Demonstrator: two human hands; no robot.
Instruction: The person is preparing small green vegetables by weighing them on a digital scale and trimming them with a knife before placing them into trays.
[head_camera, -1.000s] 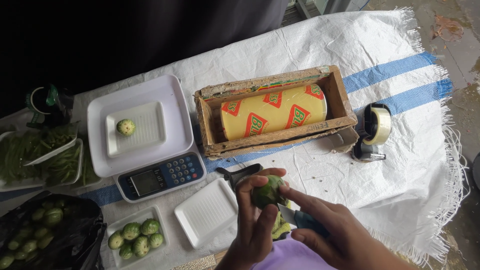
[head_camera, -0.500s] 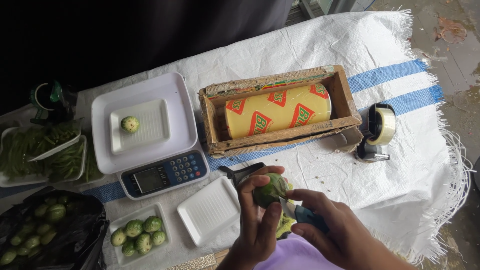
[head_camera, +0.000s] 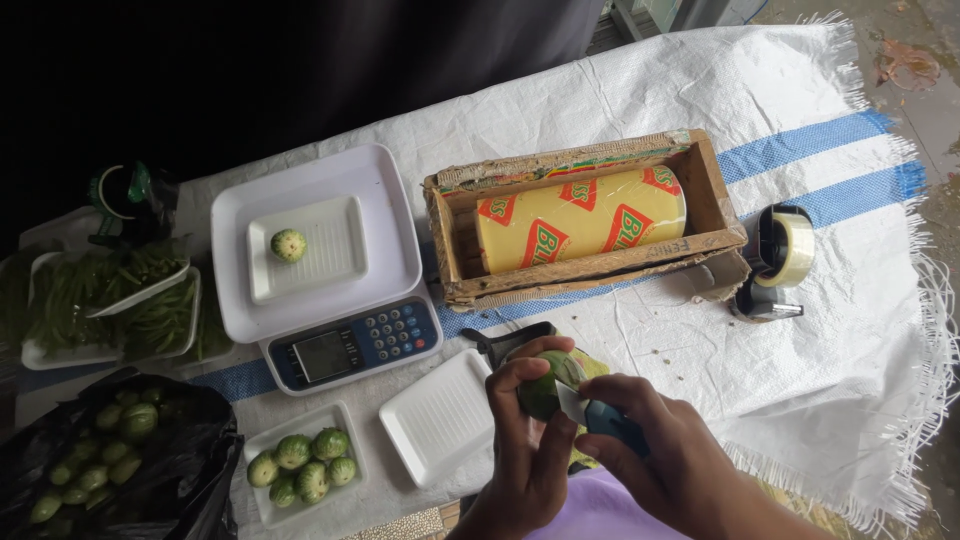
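Observation:
My left hand grips a small round green eggplant just above the table's near edge. My right hand holds a knife with a blue handle, its short blade resting against the eggplant. An empty white foam tray lies just left of my hands. On the white digital scale sits another foam tray with one green eggplant on it.
A wooden box holds a yellow roll of cling film. A tape dispenser stands at the right. A tray of several eggplants, a black bag of eggplants and trays of green beans lie at the left.
My hands stay on the eggplant; the knife blade has shifted slightly against it. The view has drifted a little.

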